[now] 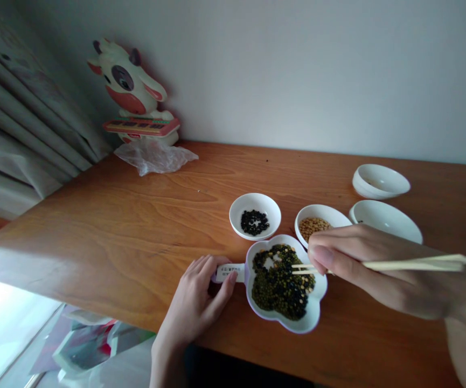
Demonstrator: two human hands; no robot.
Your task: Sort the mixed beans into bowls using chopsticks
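Just over the dish rim [297,326], chopsticks [414,264], right hand [378,269]

No words can really be read here. Just beside the left hand's fingers [225,284], the white handle [216,276] of the flower-shaped dish [319,307] is carrying a small label [229,272] with dark printed lines, but they are too small and blurred for reading. Far beyond the fingers, a toy cow [125,81] is holding a red and yellow panel [140,126] with dark marks, and these are also not readable. Below the fingers and to their left, a plastic bag [87,350] is showing coloured print, without any legible sign.
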